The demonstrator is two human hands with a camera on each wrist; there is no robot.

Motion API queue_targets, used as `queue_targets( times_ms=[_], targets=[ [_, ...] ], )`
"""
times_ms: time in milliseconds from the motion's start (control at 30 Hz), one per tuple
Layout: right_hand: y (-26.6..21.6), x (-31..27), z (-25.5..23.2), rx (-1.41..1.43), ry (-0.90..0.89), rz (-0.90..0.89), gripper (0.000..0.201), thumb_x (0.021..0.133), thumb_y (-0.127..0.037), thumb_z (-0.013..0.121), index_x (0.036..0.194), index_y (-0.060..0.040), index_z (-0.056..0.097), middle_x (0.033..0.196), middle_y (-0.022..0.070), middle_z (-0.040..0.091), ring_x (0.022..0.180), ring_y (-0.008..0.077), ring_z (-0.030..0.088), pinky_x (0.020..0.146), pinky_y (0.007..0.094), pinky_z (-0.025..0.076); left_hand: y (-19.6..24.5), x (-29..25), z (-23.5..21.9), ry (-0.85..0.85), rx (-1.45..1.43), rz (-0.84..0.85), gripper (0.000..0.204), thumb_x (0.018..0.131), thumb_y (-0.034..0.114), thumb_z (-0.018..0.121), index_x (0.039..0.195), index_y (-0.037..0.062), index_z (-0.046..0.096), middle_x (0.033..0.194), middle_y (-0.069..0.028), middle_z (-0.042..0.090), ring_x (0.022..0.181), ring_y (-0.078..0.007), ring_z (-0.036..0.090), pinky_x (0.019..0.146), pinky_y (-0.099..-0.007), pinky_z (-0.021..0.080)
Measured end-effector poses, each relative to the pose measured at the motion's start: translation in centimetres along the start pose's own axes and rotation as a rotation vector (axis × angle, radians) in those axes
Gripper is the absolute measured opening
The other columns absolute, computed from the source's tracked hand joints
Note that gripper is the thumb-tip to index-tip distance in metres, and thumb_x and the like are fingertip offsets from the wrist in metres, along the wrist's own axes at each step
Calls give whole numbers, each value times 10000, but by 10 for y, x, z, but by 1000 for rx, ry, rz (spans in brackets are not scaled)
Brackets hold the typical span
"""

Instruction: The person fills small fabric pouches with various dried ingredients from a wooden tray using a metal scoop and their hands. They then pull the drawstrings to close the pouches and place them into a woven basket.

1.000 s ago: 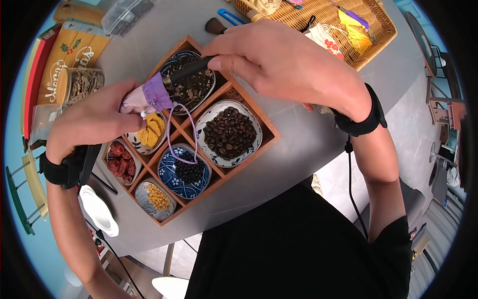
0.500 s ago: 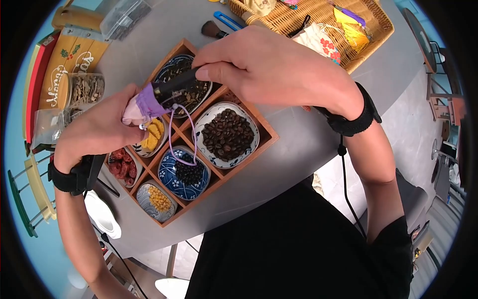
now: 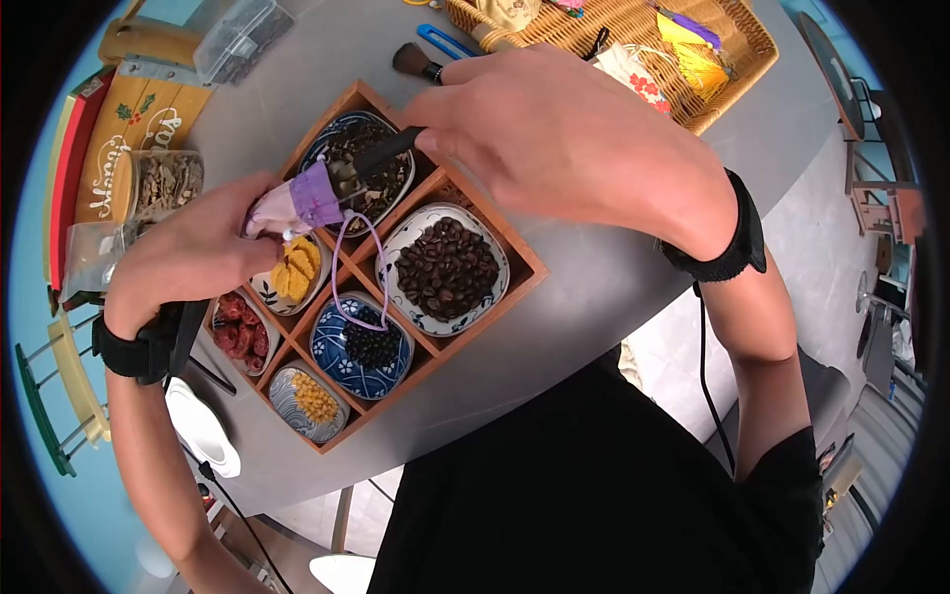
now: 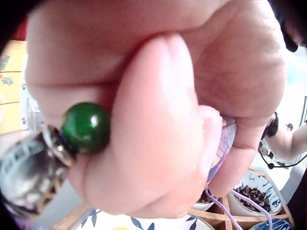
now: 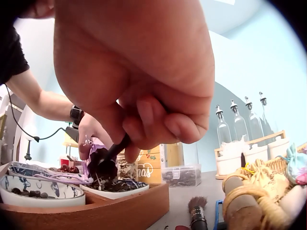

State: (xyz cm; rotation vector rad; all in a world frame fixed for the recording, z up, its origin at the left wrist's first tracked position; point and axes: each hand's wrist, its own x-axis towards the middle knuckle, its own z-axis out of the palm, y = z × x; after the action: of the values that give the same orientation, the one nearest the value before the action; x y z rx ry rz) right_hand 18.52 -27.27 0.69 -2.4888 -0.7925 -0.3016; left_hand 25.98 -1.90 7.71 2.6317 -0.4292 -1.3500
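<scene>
My left hand (image 3: 193, 243) grips a small pink and purple drawstring pouch (image 3: 315, 198), its mouth tipped toward the right hand. A loop of purple cord (image 3: 338, 289) hangs from it. Between finger and thumb, my right hand (image 3: 579, 144) holds a black-handled spoon (image 3: 388, 151), its metal end right at the pouch mouth. Beneath them a dish of dried dark leaves (image 3: 371, 203) sits in a divided wooden box (image 3: 475, 328). Fingers hide much of the pouch in the left wrist view, where a green bead (image 4: 86, 128) shows beside the hand.
Other compartments hold dishes of coffee beans (image 3: 447, 269), yellow slices (image 3: 297, 269), dried red fruit (image 3: 239, 332), black beans (image 3: 371, 346) and yellow kernels (image 3: 315, 398). Behind stand a wicker basket (image 3: 747, 84), a brush (image 3: 411, 61) and a wooden-lidded jar (image 3: 168, 183).
Half a second ago the spoon sat deeper in the pouch mouth; now it has drawn back to the right, showing its metal part. The left hand still holds the pouch in nearly the same place.
</scene>
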Motion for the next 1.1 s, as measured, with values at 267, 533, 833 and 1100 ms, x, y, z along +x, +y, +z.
queue_targets(
  times_ms=[267, 533, 833, 1100],
  targets=[
    [-3, 9, 11, 131, 89, 34, 127, 798, -106, 635, 847, -14, 708, 756, 155, 680, 758, 356, 667, 671, 427, 531, -5, -1, 1, 24, -21, -9, 434, 759, 42, 614, 1183, 5, 528, 958, -116, 601, 889, -189, 551, 814, -307, 456],
    [-4, 3, 9, 104, -33, 45, 157, 861, -132, 619, 965, -37, 689, 829, 144, 658, 788, 355, 644, 693, 430, 513, -7, -1, 1, 54, 37, 9, 386, 756, 109, 616, 1125, 9, 566, 878, -109, 616, 805, -193, 570, 742, -325, 471],
    [-3, -1, 5, 64, -19, 91, 159, 876, -138, 621, 977, -39, 694, 814, 162, 639, 787, 368, 637, 685, 446, 500, -7, 1, 1, 13, 12, -41, 431, 765, 63, 622, 1184, 16, 534, 976, -106, 606, 879, -175, 547, 802, -311, 457],
    [-7, -1, 14, 52, -8, 54, 171, 753, -85, 639, 893, -19, 711, 804, 163, 674, 762, 368, 658, 671, 433, 526, -4, -4, 1, 16, -15, 6, 385, 759, 62, 608, 1137, 3, 564, 937, -104, 619, 864, -181, 556, 797, -316, 458]
  ],
)
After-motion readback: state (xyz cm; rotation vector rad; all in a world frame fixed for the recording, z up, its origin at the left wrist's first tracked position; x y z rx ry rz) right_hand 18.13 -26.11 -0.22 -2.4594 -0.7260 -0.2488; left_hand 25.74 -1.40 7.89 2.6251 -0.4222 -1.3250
